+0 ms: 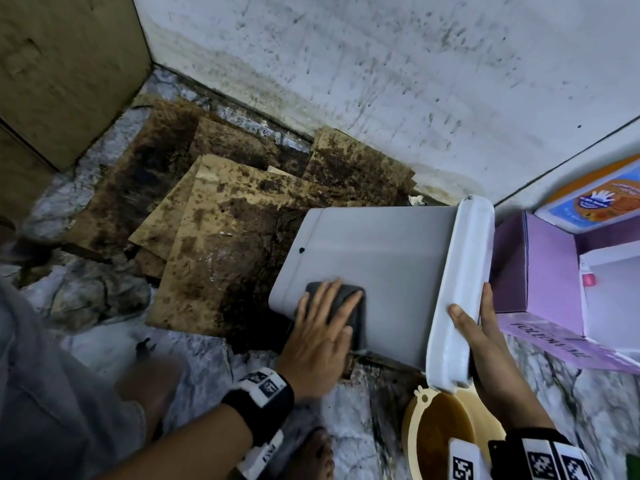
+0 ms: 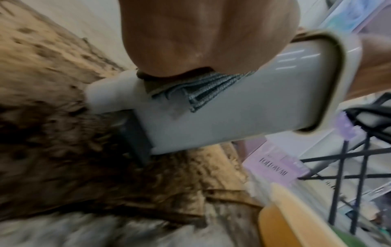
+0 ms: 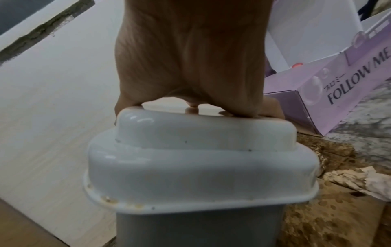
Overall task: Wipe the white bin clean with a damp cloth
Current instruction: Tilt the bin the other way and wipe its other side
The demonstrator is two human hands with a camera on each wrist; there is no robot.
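Note:
The white bin (image 1: 381, 268) lies tipped on its side above the floor, its lid end (image 1: 464, 271) to the right and its base to the left. My left hand (image 1: 325, 317) presses a folded grey cloth (image 1: 360, 320) flat against the bin's upper side near the base, fingers straight and spread. In the left wrist view the cloth (image 2: 201, 95) shows under the palm on the bin (image 2: 253, 113). My right hand (image 1: 472, 306) grips the lid end, thumb on the front and fingers behind it. The right wrist view shows the palm (image 3: 190, 58) on the lid (image 3: 201, 167).
Stained, wet cardboard sheets (image 1: 225, 216) cover the floor under the bin. A purple FOLLOW ME box (image 1: 540, 268) stands close on the right. A yellow basin (image 1: 436, 431) of brown water sits below the lid. A spattered white wall (image 1: 381, 81) is behind. My bare foot (image 1: 315, 455) is near.

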